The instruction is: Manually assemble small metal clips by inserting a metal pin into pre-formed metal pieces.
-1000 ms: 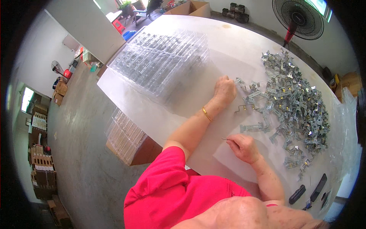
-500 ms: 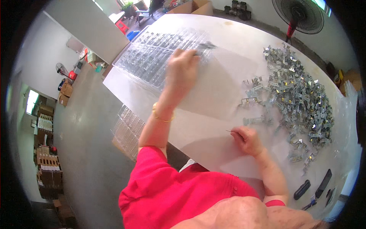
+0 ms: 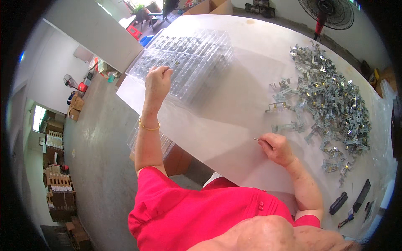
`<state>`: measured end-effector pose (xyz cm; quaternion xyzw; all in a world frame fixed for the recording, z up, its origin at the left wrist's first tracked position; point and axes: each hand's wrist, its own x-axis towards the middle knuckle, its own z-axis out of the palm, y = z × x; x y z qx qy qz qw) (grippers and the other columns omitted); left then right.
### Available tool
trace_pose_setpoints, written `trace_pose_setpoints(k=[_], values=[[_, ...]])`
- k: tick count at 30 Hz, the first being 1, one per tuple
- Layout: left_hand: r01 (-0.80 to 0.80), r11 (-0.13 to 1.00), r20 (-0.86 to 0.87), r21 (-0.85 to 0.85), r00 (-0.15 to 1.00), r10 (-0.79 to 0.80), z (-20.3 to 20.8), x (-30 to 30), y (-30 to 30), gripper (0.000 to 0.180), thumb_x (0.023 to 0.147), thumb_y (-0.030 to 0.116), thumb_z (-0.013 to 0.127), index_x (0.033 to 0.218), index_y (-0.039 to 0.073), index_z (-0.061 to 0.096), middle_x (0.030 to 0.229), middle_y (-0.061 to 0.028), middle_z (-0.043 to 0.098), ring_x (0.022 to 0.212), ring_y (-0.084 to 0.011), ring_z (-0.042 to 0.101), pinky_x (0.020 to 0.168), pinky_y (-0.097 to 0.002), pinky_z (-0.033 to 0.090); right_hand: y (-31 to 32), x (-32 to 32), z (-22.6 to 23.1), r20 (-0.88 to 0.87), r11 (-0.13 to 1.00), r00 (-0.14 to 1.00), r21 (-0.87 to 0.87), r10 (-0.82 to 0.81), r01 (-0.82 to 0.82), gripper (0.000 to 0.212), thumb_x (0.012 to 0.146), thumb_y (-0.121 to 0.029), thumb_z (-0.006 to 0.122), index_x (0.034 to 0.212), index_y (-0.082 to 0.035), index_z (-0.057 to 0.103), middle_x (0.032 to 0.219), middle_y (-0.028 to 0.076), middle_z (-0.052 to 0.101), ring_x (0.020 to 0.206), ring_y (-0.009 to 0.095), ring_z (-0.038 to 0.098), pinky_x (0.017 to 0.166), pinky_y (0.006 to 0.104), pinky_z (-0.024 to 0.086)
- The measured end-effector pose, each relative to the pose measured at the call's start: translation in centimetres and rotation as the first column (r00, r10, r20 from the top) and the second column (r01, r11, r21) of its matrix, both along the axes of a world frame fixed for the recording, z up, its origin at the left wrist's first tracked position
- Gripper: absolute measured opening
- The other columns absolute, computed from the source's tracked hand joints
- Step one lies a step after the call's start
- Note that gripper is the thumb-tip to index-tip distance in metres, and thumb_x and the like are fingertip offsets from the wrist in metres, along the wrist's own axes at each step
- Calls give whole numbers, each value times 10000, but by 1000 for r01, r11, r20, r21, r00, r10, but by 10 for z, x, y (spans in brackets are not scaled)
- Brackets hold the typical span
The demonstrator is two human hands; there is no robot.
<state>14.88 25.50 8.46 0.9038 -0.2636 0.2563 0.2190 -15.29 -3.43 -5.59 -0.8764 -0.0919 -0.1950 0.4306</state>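
My left hand (image 3: 158, 85) is over the near left part of a stack of clear plastic trays (image 3: 184, 93). Its fingers are pinched together, and what they hold, if anything, is hidden. Rows of small grey metal parts fill the tray's slots. Low over the white table, my right hand (image 3: 276, 149) is closed on a thin metal rod (image 3: 256, 139), whose tip sticks out to the left past the thumb and finger. To its right lies a big heap of bent metal brackets (image 3: 331, 104), with a few loose brackets (image 3: 277, 106) at its left side.
On the table's near right lie a black-handled tool (image 3: 338, 203) and a long black object (image 3: 361, 195). A fan (image 3: 326, 12) stands behind the far edge. Below the left edge are more clear trays (image 3: 165, 144) on a cardboard box (image 3: 178, 161).
My left hand has moved left and toward me, from the tray stack's right side to its near left. The right hand stays nearly in place, still holding the rod.
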Motion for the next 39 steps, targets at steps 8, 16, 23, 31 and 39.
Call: trace_pose_setpoints(k=[8,16,23,31,39], values=[[7,999,-168,33,986,-1,-9,5,-4,224,877,166,647,941,-26,742,898,-235,678,881,-365,646,818,-422,505,0,-2,-2,-18,1000,1000,21,-12,12,93,863,-74,714,923,-41,650,849,134,687,726,327,662,628,396,520],[-1,996,-123,91,992,12,-10,-1,-4,232,862,182,681,961,-14,754,890,-200,696,832,-311,682,796,-376,525,1,-7,-6,-12,1000,1000,17,-14,14,88,860,-74,718,916,-50,655,839,134,687,713,334,657,620,404,514],[38,999,54,24,998,-39,1,-39,-41,159,897,157,670,957,19,720,924,-171,688,864,-337,656,784,-419,519,-6,-1,-12,-38,998,999,-54,-23,21,87,865,-109,712,917,-52,669,802,143,672,706,340,646,629,418,510],[518,855,-74,-43,851,-519,-50,-107,-142,96,861,103,703,917,27,720,910,-141,671,853,-319,652,768,-396,520,-6,0,-11,13,999,1000,35,9,-9,96,868,-126,708,925,-57,673,842,113,682,739,326,654,656,409,523],[667,745,-192,-29,727,-659,-114,-131,-222,311,877,265,704,1047,6,675,955,-174,652,902,-344,623,825,-439,489,-6,-7,-14,26,998,998,12,55,-55,100,876,-160,691,916,-76,656,826,106,662,751,318,651,670,428,521]])
